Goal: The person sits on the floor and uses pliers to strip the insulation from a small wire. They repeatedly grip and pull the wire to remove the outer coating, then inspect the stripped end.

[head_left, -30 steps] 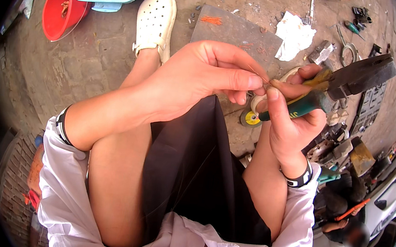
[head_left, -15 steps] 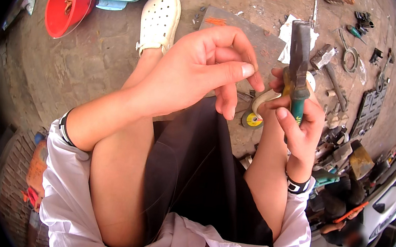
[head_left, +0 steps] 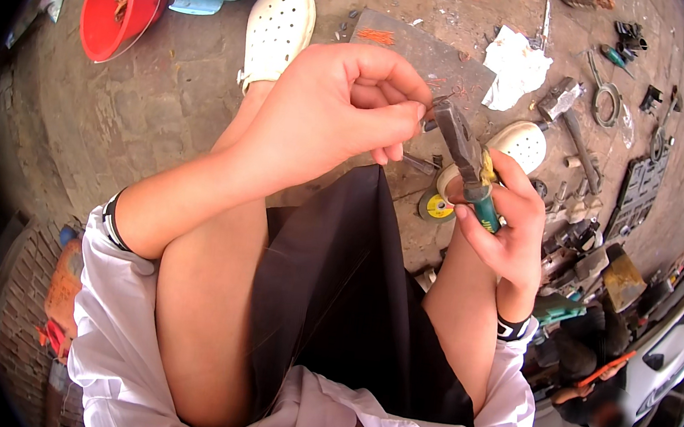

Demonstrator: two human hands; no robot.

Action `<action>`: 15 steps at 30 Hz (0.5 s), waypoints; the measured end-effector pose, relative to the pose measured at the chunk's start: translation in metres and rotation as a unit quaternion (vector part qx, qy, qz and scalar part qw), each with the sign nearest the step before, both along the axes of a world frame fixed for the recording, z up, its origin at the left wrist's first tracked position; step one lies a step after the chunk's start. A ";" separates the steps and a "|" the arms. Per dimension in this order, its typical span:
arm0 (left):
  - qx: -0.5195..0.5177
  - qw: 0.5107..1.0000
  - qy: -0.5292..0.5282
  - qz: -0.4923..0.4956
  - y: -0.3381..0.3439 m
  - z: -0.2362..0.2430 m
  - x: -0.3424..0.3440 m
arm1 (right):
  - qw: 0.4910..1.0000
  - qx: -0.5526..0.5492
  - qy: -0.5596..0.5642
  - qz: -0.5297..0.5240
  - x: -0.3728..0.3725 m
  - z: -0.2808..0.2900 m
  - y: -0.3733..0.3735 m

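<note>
Fingers of the right hand clasp one pair of pliers above the lap, long axis slanting up-left, dark-headed, green-and-yellow-handled, its tip beside the left hand, whose thumb and forefinger meet, anything between untellable. Two cream clogs flank one grey slab.

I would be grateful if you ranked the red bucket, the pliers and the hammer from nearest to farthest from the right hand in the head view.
From the right hand:
1. Pliers: gripped in it.
2. Hammer: lying beyond it, to its right.
3. Red bucket: far off at the upper left.
</note>
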State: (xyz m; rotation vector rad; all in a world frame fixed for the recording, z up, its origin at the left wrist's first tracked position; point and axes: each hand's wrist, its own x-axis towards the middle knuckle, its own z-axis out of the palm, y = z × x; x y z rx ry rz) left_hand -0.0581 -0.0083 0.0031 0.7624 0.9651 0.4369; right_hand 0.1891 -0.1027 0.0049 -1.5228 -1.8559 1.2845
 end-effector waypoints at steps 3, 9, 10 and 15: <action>0.021 1.000 0.017 -0.001 -0.001 0.000 0.000 | 0.999 0.016 -0.040 0.001 -0.002 0.001 0.000; 0.078 0.995 0.062 -0.017 -0.003 0.001 0.000 | 0.998 0.024 -0.053 0.008 -0.006 0.001 0.000; 0.093 0.993 0.071 -0.020 -0.003 0.000 0.000 | 0.998 0.026 -0.055 0.011 -0.006 0.001 0.000; 0.136 0.985 0.100 -0.023 -0.004 -0.003 0.000 | 0.998 0.032 -0.059 0.011 -0.010 -0.002 0.000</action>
